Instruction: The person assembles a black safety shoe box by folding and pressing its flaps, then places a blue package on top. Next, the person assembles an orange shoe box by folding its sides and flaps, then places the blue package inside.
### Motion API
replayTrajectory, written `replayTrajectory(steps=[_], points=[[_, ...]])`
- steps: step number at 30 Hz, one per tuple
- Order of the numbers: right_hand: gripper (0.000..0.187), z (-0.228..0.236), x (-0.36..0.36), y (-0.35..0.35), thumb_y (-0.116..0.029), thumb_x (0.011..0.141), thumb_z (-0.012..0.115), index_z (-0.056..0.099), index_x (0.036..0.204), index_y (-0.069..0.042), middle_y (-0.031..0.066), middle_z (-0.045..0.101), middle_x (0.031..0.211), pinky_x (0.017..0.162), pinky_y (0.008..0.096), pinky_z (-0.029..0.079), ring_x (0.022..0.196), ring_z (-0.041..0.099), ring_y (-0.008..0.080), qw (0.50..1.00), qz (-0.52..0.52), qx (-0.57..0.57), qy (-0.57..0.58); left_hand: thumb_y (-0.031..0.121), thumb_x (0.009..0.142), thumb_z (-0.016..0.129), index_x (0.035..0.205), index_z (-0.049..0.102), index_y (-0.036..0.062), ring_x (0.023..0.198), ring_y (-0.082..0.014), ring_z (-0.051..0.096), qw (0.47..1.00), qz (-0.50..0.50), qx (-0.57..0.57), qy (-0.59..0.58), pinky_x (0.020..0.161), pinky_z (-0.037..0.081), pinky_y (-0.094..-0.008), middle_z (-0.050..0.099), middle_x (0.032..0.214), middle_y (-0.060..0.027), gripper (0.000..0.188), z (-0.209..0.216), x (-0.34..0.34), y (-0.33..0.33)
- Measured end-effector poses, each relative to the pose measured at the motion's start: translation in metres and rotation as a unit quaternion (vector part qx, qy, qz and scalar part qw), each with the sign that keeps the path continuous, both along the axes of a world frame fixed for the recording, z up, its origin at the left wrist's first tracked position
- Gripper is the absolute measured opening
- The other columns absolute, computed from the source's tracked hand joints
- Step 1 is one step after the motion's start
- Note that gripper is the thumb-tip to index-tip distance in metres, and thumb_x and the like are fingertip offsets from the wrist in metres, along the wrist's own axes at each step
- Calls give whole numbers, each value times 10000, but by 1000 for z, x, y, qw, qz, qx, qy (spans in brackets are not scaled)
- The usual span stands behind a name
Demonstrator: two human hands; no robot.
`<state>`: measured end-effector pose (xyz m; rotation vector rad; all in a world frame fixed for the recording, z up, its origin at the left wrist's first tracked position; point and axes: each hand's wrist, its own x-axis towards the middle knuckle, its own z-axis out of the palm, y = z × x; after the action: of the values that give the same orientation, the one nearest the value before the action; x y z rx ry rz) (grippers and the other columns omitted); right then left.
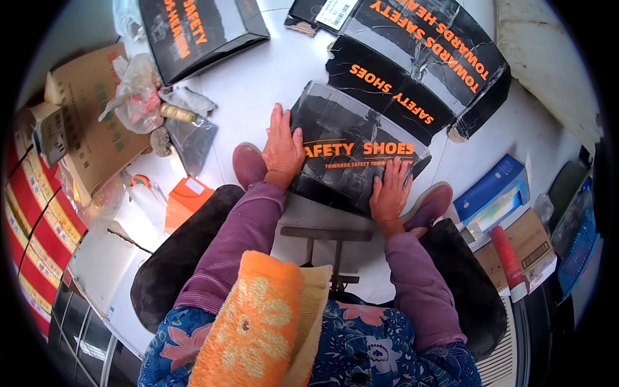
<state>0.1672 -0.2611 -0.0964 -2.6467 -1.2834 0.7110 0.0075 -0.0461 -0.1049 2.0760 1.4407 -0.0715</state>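
A black shoe box [342, 129] with orange lettering sits on the white floor between my feet. My left hand [282, 145] lies along its left side with the fingers stretched out and pointing away from me. Resting flat on the box's near right part is my right hand [391, 193], its fingers slightly spread. Just beyond the box, a torn, flattened black carton [425, 55] with orange print lies on the floor, its flap reaching to the box's far edge. An orange towel [248, 316] with a yellow flower hangs in front of my body.
Another black shoe box [200, 32] stands at the far left. Nearby are a brown carton [97, 122], plastic bags [138, 93], a thread spool [177, 113] and an orange packet [187, 203]. At right lie a blue box [490, 190], a red tube [507, 258] and a small cardboard box [535, 242].
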Motion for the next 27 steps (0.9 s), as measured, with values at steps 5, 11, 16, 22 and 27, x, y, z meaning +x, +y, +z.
replayTrajectory(steps=[5,11,16,22,27], points=[[551,0,-1,1,-246,907,508,369,1395,-30,121,313,1491,1112,537,137,1399,230,326,1000,-8,-20,17,211,926,445,1333,401,11,1379,-327,262,998,-37,52,-2,1099,209,-527,265,1485,-188,456,-15,-4,-1],[576,-11,-2,1,-242,874,549,383,1381,-26,135,354,1463,1098,571,141,1376,275,331,1000,2,1,-30,217,941,397,1348,372,28,1410,-305,200,995,-58,44,67,1099,90,-593,233,1509,-168,450,-10,-1,2],[603,-33,-9,2,-237,832,590,392,1360,-23,143,385,1429,1075,617,154,1348,320,339,993,1,46,-105,297,938,458,1395,296,-39,1408,-360,177,980,-47,163,103,1065,109,-638,197,1505,-226,591,8,0,-19],[628,-35,-11,-8,-293,869,554,336,1404,-46,117,287,1492,1088,617,89,1399,221,311,997,9,-22,-78,417,916,480,1420,287,-17,1401,-381,158,961,-206,113,143,1069,104,-640,210,1506,-203,693,1,-13,-51],[571,-2,-3,12,-266,911,496,346,1402,-18,128,306,1490,1107,579,59,1414,202,306,999,-21,-18,-44,471,913,461,1423,292,-2,1401,-394,122,960,-217,97,152,1063,63,-658,196,1501,-222,716,-10,-13,-49]])
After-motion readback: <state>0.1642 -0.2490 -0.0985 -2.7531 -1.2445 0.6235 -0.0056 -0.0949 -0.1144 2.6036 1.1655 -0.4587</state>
